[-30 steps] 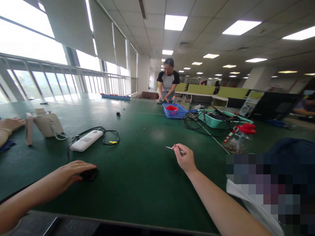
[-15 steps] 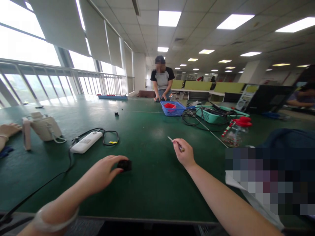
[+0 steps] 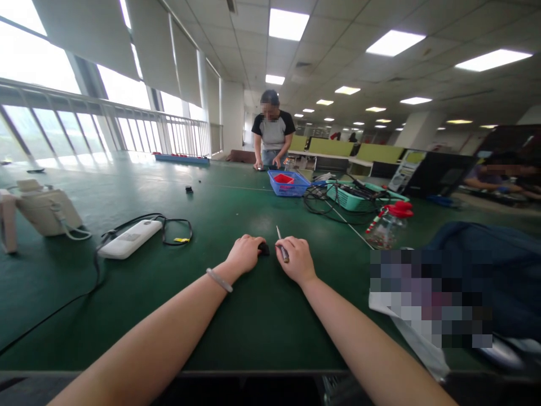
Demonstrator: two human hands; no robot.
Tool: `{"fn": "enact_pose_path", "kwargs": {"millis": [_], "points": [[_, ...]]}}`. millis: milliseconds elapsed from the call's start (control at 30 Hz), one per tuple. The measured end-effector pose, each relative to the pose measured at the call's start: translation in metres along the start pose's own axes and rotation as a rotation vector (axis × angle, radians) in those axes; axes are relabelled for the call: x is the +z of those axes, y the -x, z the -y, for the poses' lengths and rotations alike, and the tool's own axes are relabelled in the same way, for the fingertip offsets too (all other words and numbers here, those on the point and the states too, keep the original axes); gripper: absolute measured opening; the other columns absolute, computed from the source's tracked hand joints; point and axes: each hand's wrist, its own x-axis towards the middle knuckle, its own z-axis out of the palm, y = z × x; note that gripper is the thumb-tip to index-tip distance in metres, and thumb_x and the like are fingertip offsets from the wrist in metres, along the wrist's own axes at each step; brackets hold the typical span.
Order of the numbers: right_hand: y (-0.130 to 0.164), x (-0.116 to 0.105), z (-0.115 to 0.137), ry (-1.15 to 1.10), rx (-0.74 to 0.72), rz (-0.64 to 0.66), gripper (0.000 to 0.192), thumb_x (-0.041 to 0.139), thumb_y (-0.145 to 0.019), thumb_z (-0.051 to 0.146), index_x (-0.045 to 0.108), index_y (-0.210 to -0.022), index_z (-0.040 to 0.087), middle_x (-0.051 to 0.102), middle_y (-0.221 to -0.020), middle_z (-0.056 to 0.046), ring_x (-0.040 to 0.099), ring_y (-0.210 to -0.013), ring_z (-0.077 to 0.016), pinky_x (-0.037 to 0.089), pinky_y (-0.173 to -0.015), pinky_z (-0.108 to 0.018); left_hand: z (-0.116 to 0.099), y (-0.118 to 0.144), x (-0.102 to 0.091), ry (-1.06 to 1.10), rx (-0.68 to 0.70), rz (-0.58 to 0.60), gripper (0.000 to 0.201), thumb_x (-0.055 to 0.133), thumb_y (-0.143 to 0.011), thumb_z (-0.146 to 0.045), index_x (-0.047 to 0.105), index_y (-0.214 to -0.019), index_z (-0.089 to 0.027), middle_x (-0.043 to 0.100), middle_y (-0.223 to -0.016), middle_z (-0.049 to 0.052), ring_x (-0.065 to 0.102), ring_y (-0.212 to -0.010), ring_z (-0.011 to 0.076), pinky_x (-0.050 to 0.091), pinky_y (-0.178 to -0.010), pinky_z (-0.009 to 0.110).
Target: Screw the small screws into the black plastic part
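Left hand clamps a small black block; right hand pinches a thin metal tool.

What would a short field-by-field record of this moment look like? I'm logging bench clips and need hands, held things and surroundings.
left hand: closed on a small black part, resting on the green table
right hand: grips a thin screwdriver, tip pointing up and away
hands: close together, part between them
left of hands: white power strip with black cable
far left: beige telephone
right: spray bottle with red top
behind: blue basket, green basket, a standing person
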Motion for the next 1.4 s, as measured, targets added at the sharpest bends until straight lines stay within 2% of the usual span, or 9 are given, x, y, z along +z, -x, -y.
{"fn": "enact_pose_path", "kwargs": {"millis": [167, 367, 500, 700, 933, 1067, 1200, 1400], "points": [[-0.001, -0.008, 0.001, -0.046, -0.010, -0.009, 0.013, 0.053, -0.090, 0.025, 0.065, -0.087, 0.020, 0.067, -0.082, -0.005, 0.058, -0.081, -0.0194, 0.036, -0.084, -0.035, 0.012, -0.001, 0.003, 0.079, 0.003, 0.006, 0.049, 0.065, -0.083, -0.023, 0.055, -0.130, -0.023, 0.070, -0.115, 0.009, 0.057, -0.117, 0.0250, 0.043, -0.102, 0.035], [0.002, -0.029, 0.015, -0.116, -0.227, 0.020, 0.014, 0.055, -0.086, 0.025, 0.064, -0.075, 0.024, 0.065, -0.070, 0.000, 0.054, -0.078, -0.0182, 0.031, -0.095, -0.041, 0.020, 0.000, 0.005, 0.142, 0.030, -0.002, 0.050, 0.069, -0.078, -0.024, 0.058, -0.126, -0.023, 0.072, -0.112, 0.006, 0.057, -0.117, 0.0258, 0.044, -0.102, 0.036], [-0.001, -0.031, 0.025, -0.125, -0.335, 0.087, 0.014, 0.054, -0.087, 0.025, 0.066, -0.079, 0.024, 0.065, -0.071, -0.001, 0.053, -0.076, -0.0180, 0.031, -0.097, -0.043, 0.023, -0.001, 0.008, 0.155, 0.050, -0.016, 0.046, 0.069, -0.077, -0.022, 0.060, -0.122, -0.023, 0.070, -0.115, 0.007, 0.056, -0.117, 0.0253, 0.043, -0.103, 0.035], [-0.002, -0.028, 0.025, -0.042, -0.413, 0.173, 0.018, 0.051, -0.091, 0.031, 0.067, -0.084, 0.026, 0.065, -0.075, -0.002, 0.053, -0.077, -0.0179, 0.032, -0.097, -0.043, 0.024, -0.003, 0.007, 0.146, 0.082, -0.014, 0.040, 0.066, -0.079, -0.022, 0.063, -0.119, -0.025, 0.069, -0.115, 0.006, 0.055, -0.117, 0.0253, 0.042, -0.104, 0.036], [-0.002, -0.029, 0.022, 0.042, -0.445, 0.163, 0.018, 0.051, -0.093, 0.032, 0.068, -0.090, 0.025, 0.066, -0.079, -0.003, 0.054, -0.079, -0.0182, 0.032, -0.097, -0.043, 0.024, -0.007, 0.009, 0.122, 0.110, -0.021, 0.040, 0.065, -0.079, -0.022, 0.063, -0.120, -0.025, 0.068, -0.115, 0.008, 0.053, -0.118, 0.0266, 0.041, -0.104, 0.038], [-0.003, -0.028, 0.023, 0.066, -0.462, 0.212, 0.018, 0.050, -0.093, 0.031, 0.067, -0.090, 0.024, 0.066, -0.079, -0.003, 0.054, -0.080, -0.0186, 0.032, -0.096, -0.043, 0.025, -0.009, 0.010, 0.159, 0.082, -0.017, 0.042, 0.066, -0.079, -0.021, 0.062, -0.121, -0.025, 0.068, -0.115, 0.007, 0.053, -0.117, 0.0251, 0.040, -0.104, 0.036], [-0.005, -0.027, 0.022, 0.091, -0.482, 0.263, 0.016, 0.052, -0.090, 0.024, 0.066, -0.083, 0.021, 0.064, -0.072, -0.002, 0.052, -0.072, -0.0165, 0.034, -0.093, -0.041, 0.027, -0.011, 0.009, 0.187, 0.002, -0.012, 0.043, 0.068, -0.078, -0.017, 0.064, -0.120, -0.026, 0.068, -0.114, 0.006, 0.055, -0.115, 0.0225, 0.040, -0.104, 0.033], [-0.006, -0.028, 0.017, 0.094, -0.447, 0.347, 0.014, 0.053, -0.089, 0.021, 0.066, -0.087, 0.022, 0.065, -0.073, -0.001, 0.054, -0.073, -0.0161, 0.034, -0.090, -0.038, 0.030, -0.012, 0.008, 0.184, -0.024, -0.015, 0.042, 0.068, -0.079, -0.018, 0.064, -0.120, -0.027, 0.068, -0.112, 0.007, 0.056, -0.113, 0.0227, 0.041, -0.103, 0.033]]}}
